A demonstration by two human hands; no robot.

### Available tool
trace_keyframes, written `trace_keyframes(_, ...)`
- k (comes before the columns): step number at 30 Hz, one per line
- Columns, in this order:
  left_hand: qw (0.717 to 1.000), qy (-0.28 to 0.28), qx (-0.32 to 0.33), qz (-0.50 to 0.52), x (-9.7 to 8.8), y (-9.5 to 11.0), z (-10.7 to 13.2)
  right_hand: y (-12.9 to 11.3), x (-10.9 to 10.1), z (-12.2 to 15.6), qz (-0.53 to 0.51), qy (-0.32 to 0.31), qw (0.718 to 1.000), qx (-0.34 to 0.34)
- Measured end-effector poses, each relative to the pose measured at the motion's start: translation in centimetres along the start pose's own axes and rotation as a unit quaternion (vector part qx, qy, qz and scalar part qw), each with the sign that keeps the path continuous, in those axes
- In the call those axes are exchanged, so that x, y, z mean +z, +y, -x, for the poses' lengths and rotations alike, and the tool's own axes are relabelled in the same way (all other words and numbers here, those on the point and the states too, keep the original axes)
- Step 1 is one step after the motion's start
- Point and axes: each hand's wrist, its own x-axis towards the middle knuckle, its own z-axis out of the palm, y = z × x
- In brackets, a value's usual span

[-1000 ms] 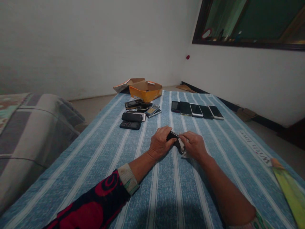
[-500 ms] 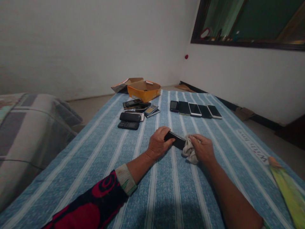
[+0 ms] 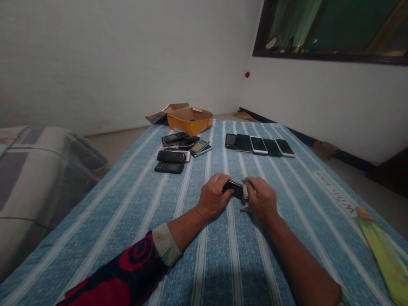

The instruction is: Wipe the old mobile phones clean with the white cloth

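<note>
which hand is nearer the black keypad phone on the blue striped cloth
Left. The left hand sits to the right of the black keypad phone and closer to the viewer; the right hand lies farther right, beyond the left hand.

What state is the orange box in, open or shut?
Open: the orange cardboard box shows its tan inside from above, with a brown cardboard flap lying back behind it.

Sheet [image 3: 105, 242]: mid-blue, mottled, white stripes lengthwise. Phone [image 3: 233, 188]: black. Cloth [image 3: 245, 191]: off-white. Box [image 3: 188, 124]: orange outside, tan inside. Sleeve [image 3: 126, 267]: black, red circles. Cuff [image 3: 166, 244]: cream. Strip [image 3: 385, 259]: yellow-green.
</note>
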Motion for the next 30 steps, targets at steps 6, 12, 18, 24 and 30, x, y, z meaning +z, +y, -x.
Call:
trace_keyframes(6, 0.999, -0.006, -0.038, 0.016, 0.0, -0.6, 0.1, -0.1, 0.4, 0.4, 0.097, 0.015, 0.992, -0.073)
trace_keyframes(12, 0.992, -0.015, -0.109, 0.064, 0.2, -1.1, 0.2, -0.3, -0.8, 0.2, -0.013, -0.043, 0.997, -0.066)
trace_keyframes(18, 0.985, -0.029, -0.152, 0.077, 0.1, -0.6, -0.1, -0.8, -0.6, 0.3, 0.043, -0.037, 0.991, -0.119)
trace_keyframes(24, 0.981, -0.043, -0.180, 0.063, -0.2, -0.2, -0.3, -1.7, 0.5, 0.1, 0.140, -0.057, 0.973, -0.173)
trace_keyframes(30, 0.980, -0.051, -0.184, 0.053, -0.6, 0.1, -0.7, -2.4, 2.1, -0.3, 0.141, -0.066, 0.969, -0.194)
